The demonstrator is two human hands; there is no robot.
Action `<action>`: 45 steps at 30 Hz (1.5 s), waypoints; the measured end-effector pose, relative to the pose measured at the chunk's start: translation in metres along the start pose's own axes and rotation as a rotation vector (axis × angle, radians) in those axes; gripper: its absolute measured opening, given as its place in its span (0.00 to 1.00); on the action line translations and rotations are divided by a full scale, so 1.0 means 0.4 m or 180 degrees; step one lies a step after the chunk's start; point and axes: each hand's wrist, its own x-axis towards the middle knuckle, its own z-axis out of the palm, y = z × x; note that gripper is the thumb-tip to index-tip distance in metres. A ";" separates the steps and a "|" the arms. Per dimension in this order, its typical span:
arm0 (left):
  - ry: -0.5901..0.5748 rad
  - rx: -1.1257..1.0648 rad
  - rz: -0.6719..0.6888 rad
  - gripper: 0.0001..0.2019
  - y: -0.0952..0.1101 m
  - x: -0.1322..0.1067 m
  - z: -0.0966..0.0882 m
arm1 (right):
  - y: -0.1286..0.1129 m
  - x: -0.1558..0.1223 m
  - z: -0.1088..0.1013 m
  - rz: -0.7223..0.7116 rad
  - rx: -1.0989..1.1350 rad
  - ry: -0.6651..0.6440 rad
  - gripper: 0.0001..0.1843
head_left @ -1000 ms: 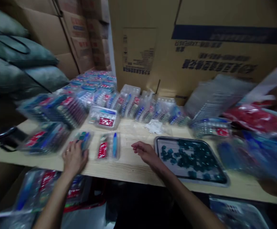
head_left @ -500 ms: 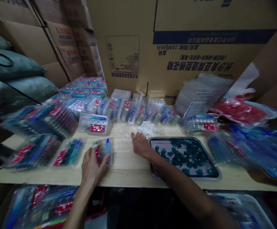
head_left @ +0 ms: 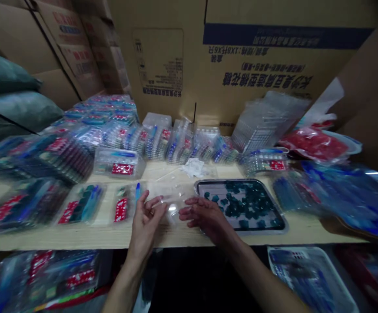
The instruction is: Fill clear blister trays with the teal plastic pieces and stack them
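Observation:
My left hand (head_left: 146, 219) and my right hand (head_left: 205, 215) meet over the front of the wooden table (head_left: 182, 237). Between them they hold an empty clear plastic case (head_left: 171, 198), fingers curled on its near edge. Just left of my left hand lies a filled clear pack (head_left: 125, 208) with a red label and a blue piece. A second filled pack (head_left: 81, 208) lies further left. Right of my right hand sits a dark metal tray (head_left: 282, 224) with several small teal pieces (head_left: 241, 204).
Rows of filled packs (head_left: 163, 141) stand along the back and stacks of them (head_left: 55, 154) on the left. Empty clear cases (head_left: 267, 121) lean on a big cardboard box (head_left: 241, 52). A red bag (head_left: 313, 143) and blue bags (head_left: 355, 195) lie right; a basket (head_left: 309, 278) sits below.
My left hand left the filled pack and came to the middle. My right hand drew the clear case from mid-table toward the front edge, and both hands now hold it.

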 end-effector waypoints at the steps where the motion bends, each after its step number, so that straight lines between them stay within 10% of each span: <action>1: -0.0105 -0.0161 -0.0259 0.40 -0.002 -0.002 0.016 | 0.019 -0.022 -0.008 0.0064 -0.0087 -0.0028 0.21; 8: -0.0474 0.0504 -0.0627 0.53 -0.076 -0.012 0.009 | 0.047 -0.075 -0.140 -0.1342 -0.4046 0.0970 0.22; 12: -0.0393 0.1874 -0.0070 0.48 -0.135 0.006 -0.016 | -0.003 -0.032 -0.218 -0.1105 -0.5648 0.1167 0.29; 20: -0.0005 0.4179 0.1840 0.19 -0.142 0.001 0.087 | 0.001 0.025 -0.236 -0.1230 -0.5971 0.1393 0.13; 25: -0.1883 0.4244 0.2271 0.14 -0.145 0.003 0.248 | 0.031 0.023 -0.249 -0.1521 -0.5466 0.1796 0.10; 30: -0.2193 0.4575 0.1845 0.15 -0.172 0.043 0.336 | 0.045 0.023 -0.281 -0.1737 -0.5084 0.2227 0.09; 38: -0.1849 0.3025 0.1441 0.11 -0.170 0.058 0.315 | 0.044 0.025 -0.274 -0.1394 -0.5784 0.2127 0.13; 45: -0.1478 0.0262 -0.0797 0.13 -0.170 0.071 0.266 | 0.032 0.021 -0.267 -0.1739 -0.4926 0.2203 0.14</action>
